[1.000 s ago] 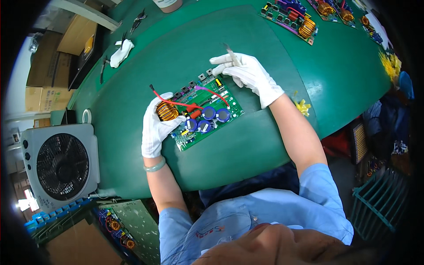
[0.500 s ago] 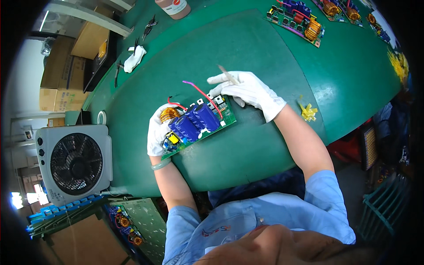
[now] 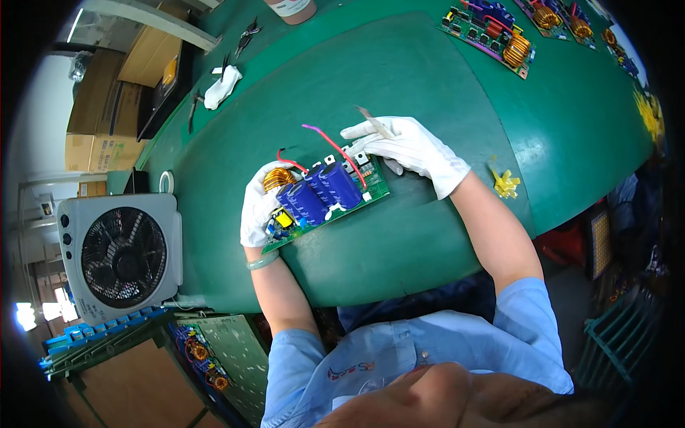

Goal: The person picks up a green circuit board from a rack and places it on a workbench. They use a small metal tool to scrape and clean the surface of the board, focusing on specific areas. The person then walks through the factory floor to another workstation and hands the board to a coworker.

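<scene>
A green circuit board (image 3: 377, 187) with large blue capacitors (image 3: 340, 186), a copper-wound coil (image 3: 278, 179) and a red wire (image 3: 341, 154) sits tilted before me, its right end farther away. My left hand (image 3: 260, 207), in a white glove, is closed round the board's left end beside the coil. At the far right corner, my gloved right hand (image 3: 417, 150) touches the board or rests very close to it. Between its fingers is a slim, tapered, greyish tool (image 3: 376, 123), pointing up and left; its exact kind is unclear. Both palms are hidden.
A grey box fan (image 3: 121, 257) stands left. Pliers (image 3: 247, 36), a white cloth (image 3: 222, 87) and a tape roll (image 3: 166, 182) lie around the green mat's (image 3: 399, 64) left side. More boards (image 3: 492, 36) are at far right; yellow scraps (image 3: 505, 183) lie by my right forearm.
The whole view has shifted slightly, so even the fixed things appear a little to the right. Both hands keep the same hold on the board and the tool.
</scene>
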A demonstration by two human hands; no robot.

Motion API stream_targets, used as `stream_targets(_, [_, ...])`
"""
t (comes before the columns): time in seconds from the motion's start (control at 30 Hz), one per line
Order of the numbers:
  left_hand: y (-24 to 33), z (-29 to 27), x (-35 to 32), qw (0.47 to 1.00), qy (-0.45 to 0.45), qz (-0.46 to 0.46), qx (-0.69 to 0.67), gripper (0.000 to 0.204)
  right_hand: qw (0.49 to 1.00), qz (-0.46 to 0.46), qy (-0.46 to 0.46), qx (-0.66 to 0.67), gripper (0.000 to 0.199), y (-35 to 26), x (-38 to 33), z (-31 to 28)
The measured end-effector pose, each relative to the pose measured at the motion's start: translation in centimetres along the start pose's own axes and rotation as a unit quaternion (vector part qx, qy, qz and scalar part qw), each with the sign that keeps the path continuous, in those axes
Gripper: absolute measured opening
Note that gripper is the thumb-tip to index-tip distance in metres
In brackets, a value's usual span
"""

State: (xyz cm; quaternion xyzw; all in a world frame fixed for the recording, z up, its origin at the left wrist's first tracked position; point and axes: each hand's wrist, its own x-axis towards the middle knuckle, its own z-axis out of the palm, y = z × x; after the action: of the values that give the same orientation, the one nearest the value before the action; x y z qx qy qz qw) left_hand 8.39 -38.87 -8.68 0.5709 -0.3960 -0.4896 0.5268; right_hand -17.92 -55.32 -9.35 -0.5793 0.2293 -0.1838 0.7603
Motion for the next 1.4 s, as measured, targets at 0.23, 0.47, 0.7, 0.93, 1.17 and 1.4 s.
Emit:
stream_targets(0.23, [-1.5, 1.6, 0.3, 0.981, 0.14, 0.074, 0.108, 0.045, 0.973, -0.069, 0.221, -0.008, 0.032, -0.4, 0.1, -0.2])
stream_targets(0.47, [-1.1, 1.8, 0.6, 0.947, 0.143, 0.134, 0.256, 0.027, 0.954, -0.105, 0.277, -0.048, 0.029, -0.5, -0.1, -0.1])
stream_targets(0.7, [-0.8, 1.1, -0.4, 0.971, 0.165, 0.087, 0.152, 0.022, 0.961, -0.088, 0.25, -0.076, 0.03, 0.3, -0.2, 0.5])
stream_targets(0.93, [-1.1, 0.6, -0.2, 0.972, 0.181, 0.068, 0.135, 0.027, 0.962, -0.068, 0.254, -0.072, 0.031, 0.5, 0.3, 0.0])
stream_targets(1.17, [-1.0, 0.7, 0.1, 0.972, 0.168, 0.065, 0.153, 0.025, 0.967, -0.079, 0.238, -0.044, 0.029, 0.6, 0.3, -0.4])
stream_targets(1.4, [-1.6, 0.6, 0.3, 0.958, 0.185, 0.1, 0.193, 0.021, 0.969, -0.067, 0.236, -0.038, 0.028, 0.5, 0.1, -0.4])
